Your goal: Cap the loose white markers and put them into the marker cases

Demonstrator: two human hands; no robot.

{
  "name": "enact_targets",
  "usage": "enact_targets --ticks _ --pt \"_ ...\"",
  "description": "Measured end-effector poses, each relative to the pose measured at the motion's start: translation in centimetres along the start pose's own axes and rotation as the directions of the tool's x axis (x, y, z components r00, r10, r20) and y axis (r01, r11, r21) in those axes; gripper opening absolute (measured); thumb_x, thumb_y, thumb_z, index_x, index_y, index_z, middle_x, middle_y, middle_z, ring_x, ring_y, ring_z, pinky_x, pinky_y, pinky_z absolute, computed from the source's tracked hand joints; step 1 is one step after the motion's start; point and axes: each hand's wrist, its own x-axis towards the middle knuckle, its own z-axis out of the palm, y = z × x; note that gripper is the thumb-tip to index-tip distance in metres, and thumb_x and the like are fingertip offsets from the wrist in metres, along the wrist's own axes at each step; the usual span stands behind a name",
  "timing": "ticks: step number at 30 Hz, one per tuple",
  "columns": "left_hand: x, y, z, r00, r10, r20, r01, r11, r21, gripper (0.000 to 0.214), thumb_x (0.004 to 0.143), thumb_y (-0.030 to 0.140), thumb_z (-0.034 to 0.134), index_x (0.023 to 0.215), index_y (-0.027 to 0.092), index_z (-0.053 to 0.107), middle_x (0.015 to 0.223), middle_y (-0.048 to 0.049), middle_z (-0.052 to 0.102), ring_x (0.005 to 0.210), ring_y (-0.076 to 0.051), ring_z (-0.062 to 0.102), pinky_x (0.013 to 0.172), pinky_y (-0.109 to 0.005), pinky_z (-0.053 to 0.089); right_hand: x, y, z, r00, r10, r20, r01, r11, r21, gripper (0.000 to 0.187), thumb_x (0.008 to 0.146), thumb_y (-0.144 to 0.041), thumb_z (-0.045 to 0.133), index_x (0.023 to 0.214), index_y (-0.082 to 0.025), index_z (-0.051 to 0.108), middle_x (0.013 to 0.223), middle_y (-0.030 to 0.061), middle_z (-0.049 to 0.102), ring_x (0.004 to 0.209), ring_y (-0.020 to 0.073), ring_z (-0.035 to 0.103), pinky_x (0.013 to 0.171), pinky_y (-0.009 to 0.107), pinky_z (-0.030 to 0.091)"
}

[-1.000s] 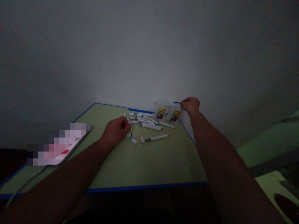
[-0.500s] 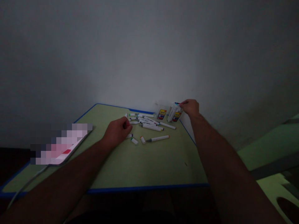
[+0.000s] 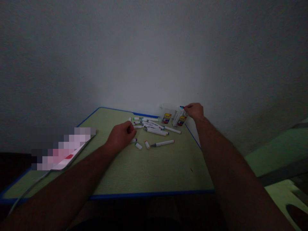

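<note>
Several white markers [image 3: 154, 127] with coloured caps lie scattered on a green table [image 3: 149, 166] edged in blue. My left hand [image 3: 120, 136] rests on the table at the left of the pile, fingers curled, with a marker tip showing by its knuckles. My right hand [image 3: 195, 111] is at the far right corner, fingers pinched on the top of a marker standing in a clear holder [image 3: 180, 117] that holds several markers. A second clear holder [image 3: 166, 116] with a yellow label stands just left of it. One long marker [image 3: 163, 143] and loose caps [image 3: 142, 145] lie nearer me.
A flat device [image 3: 64, 150] with a cable [image 3: 26, 191] lies at the table's left edge. A bare wall rises right behind the table. A green surface [image 3: 274, 154] shows at the lower right.
My right hand has lowered slightly onto the holder at the corner. The left hand has stayed in place by the pile.
</note>
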Motion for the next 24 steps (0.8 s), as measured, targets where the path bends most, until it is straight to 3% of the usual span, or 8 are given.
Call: enact_targets --ticks 14,24 --pt "0.1 0.1 0.0 1.0 -0.002 0.01 0.002 1.0 0.005 0.014 0.079 0.031 0.059 0.07 0.021 0.057 0.067 -0.0016 0.062 0.063 -0.017 0.055 0.062 -0.03 0.037 0.4 0.8 0.2 0.998 0.05 -0.024 -0.047 0.99 0.132 0.018 0.068 -0.018 0.075 0.085 -0.017 0.08 0.087 0.0099 0.077 0.08 0.0204 0.07 0.074 0.03 0.053" --pt "-0.1 0.3 -0.1 1.0 0.011 0.004 -0.011 1.0 0.017 0.014 0.08 0.031 0.058 0.07 0.021 0.056 0.068 -0.0013 0.063 0.064 -0.016 0.056 0.062 -0.03 0.038 0.4 1.2 -1.1 0.994 0.051 -0.102 -0.039 0.992 0.118 0.025 0.073 -0.011 0.062 0.09 -0.015 0.079 0.093 0.011 0.077 0.088 0.0225 0.07 0.083 0.034 0.052"
